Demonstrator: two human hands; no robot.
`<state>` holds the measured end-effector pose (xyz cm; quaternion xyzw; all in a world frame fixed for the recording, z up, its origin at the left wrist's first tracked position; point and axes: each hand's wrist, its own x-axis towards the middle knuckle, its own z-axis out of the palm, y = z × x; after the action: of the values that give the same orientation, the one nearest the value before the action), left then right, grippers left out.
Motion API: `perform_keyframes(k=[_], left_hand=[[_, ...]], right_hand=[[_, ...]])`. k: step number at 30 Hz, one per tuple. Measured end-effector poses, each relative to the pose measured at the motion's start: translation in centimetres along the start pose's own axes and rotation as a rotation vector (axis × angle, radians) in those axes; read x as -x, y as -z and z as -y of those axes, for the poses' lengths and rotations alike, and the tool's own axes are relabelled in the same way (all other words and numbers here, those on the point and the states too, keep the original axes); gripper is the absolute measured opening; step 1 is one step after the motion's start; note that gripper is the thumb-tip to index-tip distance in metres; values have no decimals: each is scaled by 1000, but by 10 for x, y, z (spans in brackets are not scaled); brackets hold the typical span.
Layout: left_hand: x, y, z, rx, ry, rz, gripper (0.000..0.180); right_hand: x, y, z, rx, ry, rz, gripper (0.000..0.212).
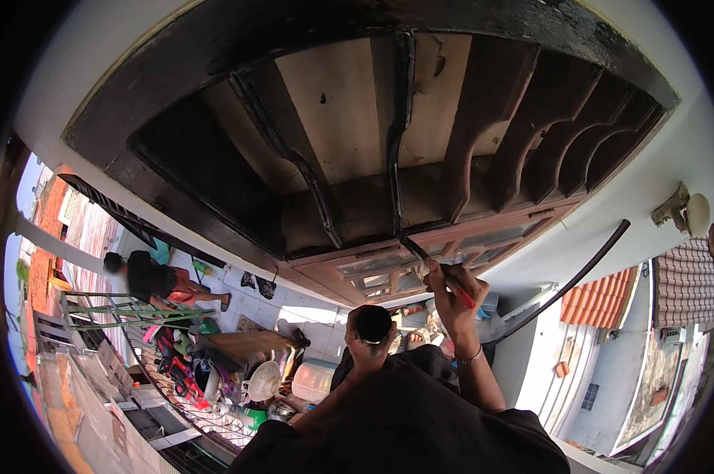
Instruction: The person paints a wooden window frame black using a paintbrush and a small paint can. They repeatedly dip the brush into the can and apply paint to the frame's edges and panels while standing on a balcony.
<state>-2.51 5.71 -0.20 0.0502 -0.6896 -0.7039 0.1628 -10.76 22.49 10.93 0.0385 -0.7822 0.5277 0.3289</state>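
Note:
In my left hand is a small cup of black paint, with my fingers wrapped round it. My right hand grips a paintbrush with a red handle end, its dark bristles pointing up and left. The bristle tip is at the foot of a slat in the wooden louvre frame; whether it touches the wood, I cannot tell. Slats and frame on the left look wet black, while the slats on the right are brown.
A brown glazed wooden panel lies below the louvres. Another person stands at lower left beside a green metal frame. Buckets, a clear plastic tub and clutter are below. A dark curved hose runs at right, near a wall lamp.

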Motion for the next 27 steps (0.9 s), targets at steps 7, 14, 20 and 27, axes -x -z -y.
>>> perform_keyframes(k=[7,14,20,27], left_hand=[[2,5,8,29,39,-57,56],[-3,5,-1,-76,-46,-24,58],[3,3,1,23,32,-58,58],[-3,1,-7,-53,-36,8,53]], right_hand=[[-13,9,11,412,322,-196,17],[-3,-8,8,160,312,-89,21],[-14,16,-7,374,281,-197,22],[22,-30,12,102,407,63,23]])
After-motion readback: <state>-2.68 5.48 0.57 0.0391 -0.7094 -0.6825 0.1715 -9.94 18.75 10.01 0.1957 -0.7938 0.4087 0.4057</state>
